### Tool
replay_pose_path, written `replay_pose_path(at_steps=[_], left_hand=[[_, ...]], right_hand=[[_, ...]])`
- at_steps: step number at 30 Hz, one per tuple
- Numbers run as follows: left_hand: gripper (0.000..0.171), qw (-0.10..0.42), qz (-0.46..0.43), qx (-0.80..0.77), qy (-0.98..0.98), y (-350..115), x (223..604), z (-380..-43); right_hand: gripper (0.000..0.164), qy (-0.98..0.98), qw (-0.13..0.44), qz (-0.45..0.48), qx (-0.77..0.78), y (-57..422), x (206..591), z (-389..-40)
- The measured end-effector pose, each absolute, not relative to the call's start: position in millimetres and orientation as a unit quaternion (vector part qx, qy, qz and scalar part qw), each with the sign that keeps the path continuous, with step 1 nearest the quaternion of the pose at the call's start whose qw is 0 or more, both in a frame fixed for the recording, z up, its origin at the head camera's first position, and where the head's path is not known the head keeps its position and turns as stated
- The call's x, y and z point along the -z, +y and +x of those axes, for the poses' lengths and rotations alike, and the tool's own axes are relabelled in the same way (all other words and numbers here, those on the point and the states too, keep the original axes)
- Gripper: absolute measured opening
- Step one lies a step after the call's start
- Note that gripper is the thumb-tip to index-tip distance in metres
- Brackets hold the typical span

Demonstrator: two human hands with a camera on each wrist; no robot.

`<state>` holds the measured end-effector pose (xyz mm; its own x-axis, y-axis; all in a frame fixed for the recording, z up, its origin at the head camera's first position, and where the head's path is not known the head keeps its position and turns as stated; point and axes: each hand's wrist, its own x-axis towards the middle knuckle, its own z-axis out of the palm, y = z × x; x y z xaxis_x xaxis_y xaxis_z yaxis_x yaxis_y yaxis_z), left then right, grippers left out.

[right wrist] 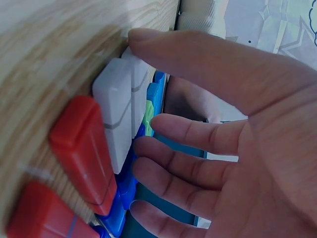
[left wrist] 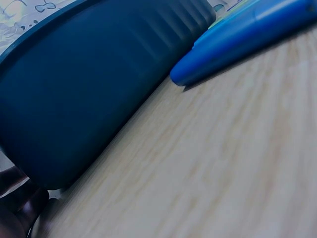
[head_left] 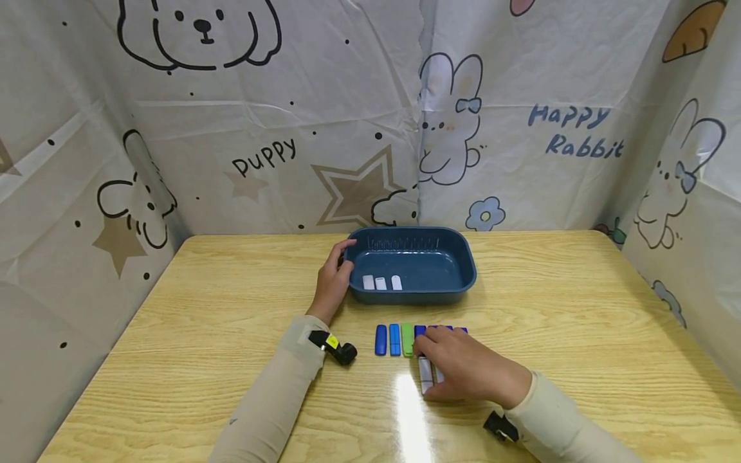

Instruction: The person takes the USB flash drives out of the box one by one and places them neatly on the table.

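My left hand grips the left end of a dark blue plastic basin; in the left wrist view its fingers show at the basin's lower corner. My right hand spans a white USB flash drive lengthwise, thumb at its near end and index finger at its far end. Beside that one, in the right wrist view, lie a second white flash drive and two red ones. Past the fingertips runs a row of blue flash drives and a green one, partly hidden by the hand.
Three white flash drives lie inside the basin along its near wall, toward the left. The basin stands near the back edge of the wooden table. A printed cloth hangs behind and at both sides.
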<state>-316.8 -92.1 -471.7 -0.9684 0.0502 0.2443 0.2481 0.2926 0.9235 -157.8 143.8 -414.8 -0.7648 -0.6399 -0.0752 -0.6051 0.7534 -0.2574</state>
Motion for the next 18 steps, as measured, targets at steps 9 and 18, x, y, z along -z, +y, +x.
replay_pose_path(at_steps=[9,18], left_hand=[[0.044,0.079,-0.085,0.587,-0.801,-91.2,471.8,-316.3],[0.044,0.081,-0.09,0.587,-0.8,-91.3,470.8,-315.4]], right_hand=[[0.05,0.933,0.082,-0.333,0.106,143.7,414.8,-156.8],[0.05,0.934,0.079,-0.333,0.104,144.6,412.8,-156.9]])
